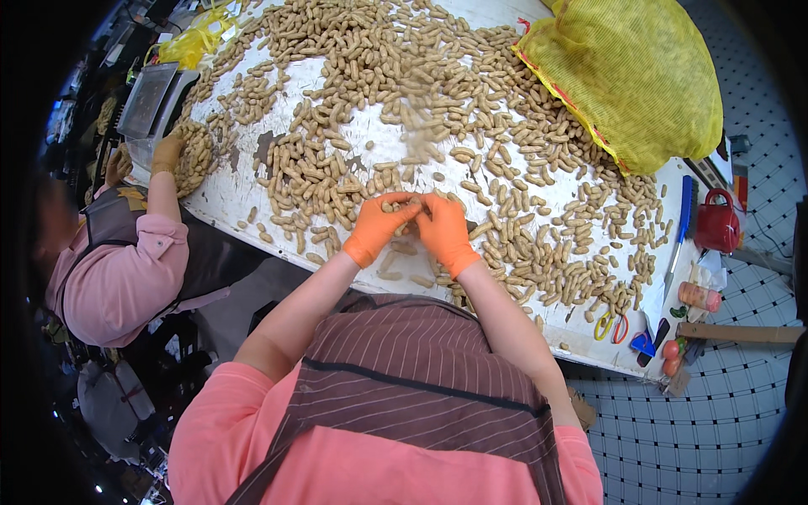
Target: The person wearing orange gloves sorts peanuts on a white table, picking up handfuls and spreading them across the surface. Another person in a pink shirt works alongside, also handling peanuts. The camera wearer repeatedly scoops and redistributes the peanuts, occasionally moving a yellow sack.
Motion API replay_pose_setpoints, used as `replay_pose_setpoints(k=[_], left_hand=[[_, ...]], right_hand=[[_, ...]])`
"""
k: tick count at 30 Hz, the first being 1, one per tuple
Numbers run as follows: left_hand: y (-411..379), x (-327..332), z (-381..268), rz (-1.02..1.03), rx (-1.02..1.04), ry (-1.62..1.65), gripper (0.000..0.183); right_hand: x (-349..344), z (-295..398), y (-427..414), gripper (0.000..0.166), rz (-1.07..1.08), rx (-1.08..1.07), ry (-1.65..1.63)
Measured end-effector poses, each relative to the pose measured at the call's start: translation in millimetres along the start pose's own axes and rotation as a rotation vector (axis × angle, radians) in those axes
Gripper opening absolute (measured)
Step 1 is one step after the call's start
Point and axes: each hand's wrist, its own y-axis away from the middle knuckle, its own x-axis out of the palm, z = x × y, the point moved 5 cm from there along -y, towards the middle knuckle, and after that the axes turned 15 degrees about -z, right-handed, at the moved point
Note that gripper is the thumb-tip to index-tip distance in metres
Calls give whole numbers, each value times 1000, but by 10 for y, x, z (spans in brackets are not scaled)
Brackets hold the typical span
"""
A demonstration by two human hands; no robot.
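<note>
Unshelled peanuts (309,164) lie in heaps and loose over a worn white table (372,132). My left hand (379,227), in an orange glove, is at the near side of the table with some peanuts between its fingers and palm. Touching its fingertips is my right hand (444,232), gloved alike, its fingers bent around a peanut. Just what the fingertips pinch is partly hidden. Beneath and between the wrists a few peanuts lie on the tabletop.
A full yellow mesh sack (631,82) rests at the back right. Scissors (612,328), a blue-handled brush (685,208) and a red container (718,224) are along the right edge. At the left, a co-worker (126,271) handles peanuts beside a clear-lidded bin (148,104).
</note>
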Motion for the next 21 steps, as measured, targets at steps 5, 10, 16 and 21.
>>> replay_pose_setpoints(k=[5,10,16,21], left_hand=[[130,-32,213,-34,-100,135,29],[26,-406,658,95,-445,661,29],[63,-910,560,129,-647,1092,30],[-64,-1033,640,73,-536,1046,24]], right_hand=[[-88,152,163,24,93,71,118],[-188,25,377,39,166,270,-106],[-537,-189,525,47,46,-151,437],[-395,-272,691,57,88,-390,549]])
